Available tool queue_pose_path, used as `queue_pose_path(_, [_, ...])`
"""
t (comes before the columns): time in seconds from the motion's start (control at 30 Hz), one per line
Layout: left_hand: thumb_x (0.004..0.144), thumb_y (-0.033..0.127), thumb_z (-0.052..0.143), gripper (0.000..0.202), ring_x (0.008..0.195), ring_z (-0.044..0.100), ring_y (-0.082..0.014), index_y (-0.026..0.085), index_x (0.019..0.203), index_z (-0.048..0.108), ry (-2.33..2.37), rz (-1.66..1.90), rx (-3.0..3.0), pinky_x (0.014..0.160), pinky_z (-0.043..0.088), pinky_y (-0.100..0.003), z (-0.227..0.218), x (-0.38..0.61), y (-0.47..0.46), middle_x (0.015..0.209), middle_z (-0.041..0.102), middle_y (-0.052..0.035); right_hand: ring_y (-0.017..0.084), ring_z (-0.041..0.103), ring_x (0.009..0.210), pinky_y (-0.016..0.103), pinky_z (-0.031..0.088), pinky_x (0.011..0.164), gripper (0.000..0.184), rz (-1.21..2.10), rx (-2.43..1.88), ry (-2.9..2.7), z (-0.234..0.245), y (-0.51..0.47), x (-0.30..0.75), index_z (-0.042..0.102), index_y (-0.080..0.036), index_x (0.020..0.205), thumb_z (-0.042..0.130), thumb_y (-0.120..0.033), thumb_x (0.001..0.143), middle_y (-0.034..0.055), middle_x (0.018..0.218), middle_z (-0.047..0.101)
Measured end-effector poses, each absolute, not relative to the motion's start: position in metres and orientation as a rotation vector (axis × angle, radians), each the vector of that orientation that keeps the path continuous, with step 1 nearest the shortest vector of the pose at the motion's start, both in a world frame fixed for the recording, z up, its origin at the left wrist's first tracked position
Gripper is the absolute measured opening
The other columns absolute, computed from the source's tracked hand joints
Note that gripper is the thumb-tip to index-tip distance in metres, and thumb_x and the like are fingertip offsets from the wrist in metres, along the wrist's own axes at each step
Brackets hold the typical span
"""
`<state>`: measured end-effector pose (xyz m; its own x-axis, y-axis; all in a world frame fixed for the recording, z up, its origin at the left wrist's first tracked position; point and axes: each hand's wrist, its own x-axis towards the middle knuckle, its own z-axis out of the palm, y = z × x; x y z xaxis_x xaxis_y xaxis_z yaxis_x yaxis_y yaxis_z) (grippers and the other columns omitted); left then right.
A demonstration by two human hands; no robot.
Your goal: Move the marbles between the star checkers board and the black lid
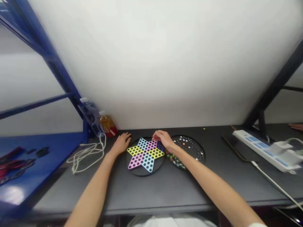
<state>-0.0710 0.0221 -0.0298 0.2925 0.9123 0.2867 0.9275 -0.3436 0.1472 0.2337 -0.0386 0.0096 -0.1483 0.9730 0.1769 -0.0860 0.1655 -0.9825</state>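
A star-shaped Chinese checkers board (145, 151) in blue, pink and yellow, full of dark holes, lies in a round black tray (145, 175). My left hand (122, 142) rests on the table just left of the star, fingers stretched out and holding nothing. At the star's upper right tip, my right hand (163, 138) is bent down with its fingers curled together. Whatever is in those fingertips is too small or hidden to make out. Dark blue pieces (161, 147) lie beneath that hand. A second round tray (200, 148) holds white, orange, red and green pieces, partly covered by my right forearm.
White cable (78, 157) coils at left, near a clear bottle (91, 118) and an amber drink bottle (108, 124). A black tablet-like slab (239, 146) and a power strip (262, 149) with chargers lie at right. Metal frame posts (56, 72) flank the table.
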Motion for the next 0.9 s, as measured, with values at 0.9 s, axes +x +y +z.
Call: queue_pose_path(0.9, [0.094, 0.043, 0.032, 0.053, 0.135, 0.04, -0.0295, 0.016, 0.133, 0.054, -1.784, -0.472, -2.472, 0.111, 0.03, -0.051, -0.028, -0.075, 0.024, 0.142, 0.049, -0.0133, 0.015, 0.058, 0.07, 0.029, 0.047, 0.067, 0.019, 1.042, -1.114, -1.541, 0.004, -0.059, 0.333, 0.067, -0.018, 0.085, 0.06, -0.02, 0.068, 0.0029, 0.08, 0.066])
